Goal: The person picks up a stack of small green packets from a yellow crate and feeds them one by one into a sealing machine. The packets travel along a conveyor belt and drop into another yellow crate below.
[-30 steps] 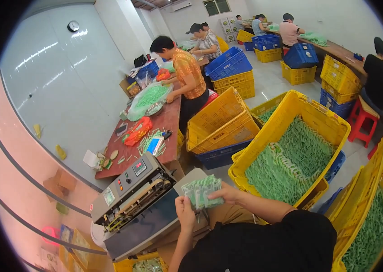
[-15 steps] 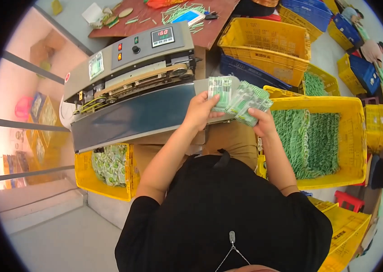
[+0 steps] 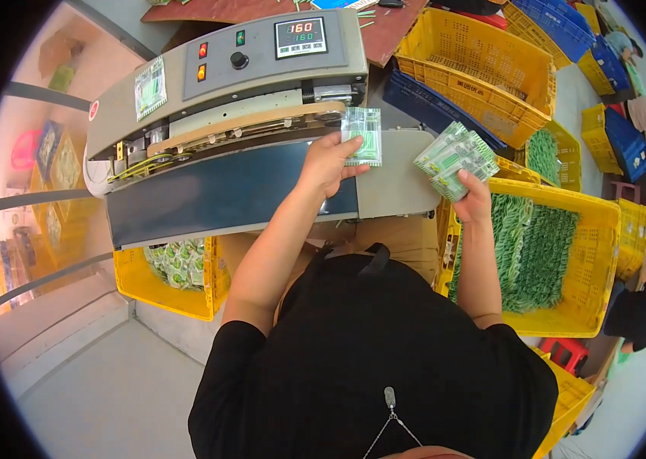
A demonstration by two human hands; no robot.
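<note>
My left hand (image 3: 328, 162) pinches a single green-and-white packet (image 3: 362, 135) and holds it at the right end of the grey sealing machine (image 3: 223, 84), just over its dark conveyor belt (image 3: 216, 195). Off to the right, my right hand (image 3: 474, 200) grips a fanned stack of the same packets (image 3: 457, 159) above the rim of a yellow crate (image 3: 598, 229) filled with green packets. The machine's display reads 160.
A yellow bin (image 3: 185, 294) with sealed packets sits under the machine's left end. Empty yellow crate (image 3: 483, 69) and blue crates (image 3: 430, 107) stand behind. A wooden table (image 3: 384, 23) lies beyond the machine. Other people work at the far right (image 3: 640, 314).
My head has tilted down from the room to the machine. My left hand drew one packet off the stack and carried it to the belt; my right hand moved the stack rightward.
</note>
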